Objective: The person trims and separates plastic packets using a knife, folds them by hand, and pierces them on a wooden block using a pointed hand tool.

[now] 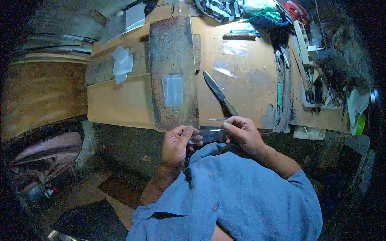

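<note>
The clear film [212,136] lay directly between the fingers of the left hand [173,146] and right hand [246,136], touching both, neither nearer. Each thumb and its fingers pinched an end. Its long axis appeared to run crosswise, hand to hand. Sheet thin, transparent, glossy, with bright streaks. Beyond the right fingers, a knife [216,90] rested on the counter [120,104].

The table [120,102] has a long, dirty board [173,48] on it, from 12 to 6 o'clock. Right of it, a knife [218,92] is at 4, a clear sheet [235,48] at 2, and a stripy bag [219,9] at 1.
</note>
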Available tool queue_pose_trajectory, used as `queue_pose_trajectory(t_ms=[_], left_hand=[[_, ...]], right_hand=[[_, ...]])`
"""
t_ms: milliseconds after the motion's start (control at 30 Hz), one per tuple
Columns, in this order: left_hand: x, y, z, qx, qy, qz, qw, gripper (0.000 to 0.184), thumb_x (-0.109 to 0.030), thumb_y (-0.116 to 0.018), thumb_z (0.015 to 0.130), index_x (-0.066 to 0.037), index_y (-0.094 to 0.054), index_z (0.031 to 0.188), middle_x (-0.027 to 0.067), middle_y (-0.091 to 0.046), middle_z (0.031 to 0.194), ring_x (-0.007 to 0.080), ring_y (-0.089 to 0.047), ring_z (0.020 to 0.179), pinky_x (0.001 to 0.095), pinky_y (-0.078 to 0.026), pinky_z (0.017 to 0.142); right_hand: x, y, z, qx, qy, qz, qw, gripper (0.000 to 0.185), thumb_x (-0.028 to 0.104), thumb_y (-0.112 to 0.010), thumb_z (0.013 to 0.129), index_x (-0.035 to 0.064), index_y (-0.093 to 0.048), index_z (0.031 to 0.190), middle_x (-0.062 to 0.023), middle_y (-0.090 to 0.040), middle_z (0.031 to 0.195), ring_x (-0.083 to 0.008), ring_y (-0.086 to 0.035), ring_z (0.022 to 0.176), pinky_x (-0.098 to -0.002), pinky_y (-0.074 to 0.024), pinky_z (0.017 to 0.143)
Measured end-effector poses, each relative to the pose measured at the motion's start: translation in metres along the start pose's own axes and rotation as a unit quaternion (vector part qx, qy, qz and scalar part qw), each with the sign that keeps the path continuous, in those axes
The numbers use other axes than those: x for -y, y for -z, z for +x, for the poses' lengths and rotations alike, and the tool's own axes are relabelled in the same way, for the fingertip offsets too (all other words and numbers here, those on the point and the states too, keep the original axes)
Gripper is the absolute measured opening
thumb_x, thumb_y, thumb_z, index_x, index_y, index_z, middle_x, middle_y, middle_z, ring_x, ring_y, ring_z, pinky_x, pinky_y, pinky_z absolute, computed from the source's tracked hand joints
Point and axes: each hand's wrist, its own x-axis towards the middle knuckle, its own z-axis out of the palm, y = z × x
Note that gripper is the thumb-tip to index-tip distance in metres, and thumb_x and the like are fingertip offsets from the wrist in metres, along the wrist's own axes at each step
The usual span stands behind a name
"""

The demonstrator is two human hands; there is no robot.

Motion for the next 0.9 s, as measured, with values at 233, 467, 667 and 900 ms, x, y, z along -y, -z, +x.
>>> queue_pose_trajectory(t_ms=[233,467,667,900], left_hand=[[-0.0027,-0.0001,-0.0024,0.005,0.016,0.009,1.000,0.024,-0.025,-0.057,0.092,-0.002,-0.063,0.095,0.0072,-0.068,0.082,0.0117,-0.065,0.069,0.0201,-0.044,0.053],[-0.0047,0.0052,-0.0038,-0.005,0.001,-0.030,1.000,0.024,-0.021,-0.060,0.089,-0.002,-0.061,0.104,0.0091,-0.068,0.085,0.0142,-0.066,0.071,0.0225,-0.047,0.055],[-0.0055,0.0063,-0.0067,-0.025,-0.016,-0.021,0.999,0.027,-0.021,-0.063,0.087,-0.003,-0.059,0.107,0.0102,-0.068,0.084,0.0156,-0.066,0.068,0.0245,-0.047,0.054],[-0.0004,0.0063,-0.0085,-0.050,-0.050,-0.017,0.997,0.032,-0.018,-0.064,0.086,0.001,-0.057,0.111,0.0108,-0.068,0.082,0.0144,-0.065,0.063,0.0216,-0.046,0.051]], right_hand=[[0.0019,-0.0046,0.0017,-0.003,0.009,0.016,1.000,0.015,0.018,-0.061,0.088,0.0024,-0.062,0.089,0.0001,-0.060,0.074,-0.0060,-0.052,0.061,-0.0206,-0.0430,0.055],[0.0074,-0.0057,-0.0009,0.006,0.008,0.002,1.000,0.014,0.016,-0.062,0.087,0.0019,-0.061,0.089,-0.0002,-0.060,0.074,-0.0071,-0.053,0.065,-0.0217,-0.0436,0.058],[0.0006,-0.0043,-0.0001,0.011,0.040,0.024,0.999,0.016,0.015,-0.062,0.087,0.0016,-0.058,0.095,-0.0016,-0.060,0.077,-0.0081,-0.055,0.069,-0.0222,-0.0451,0.061],[0.0042,-0.0063,-0.0020,0.006,0.025,0.041,0.999,0.029,0.007,-0.065,0.083,0.0013,-0.050,0.108,-0.0030,-0.060,0.079,-0.0086,-0.057,0.067,-0.0216,-0.0460,0.060]])
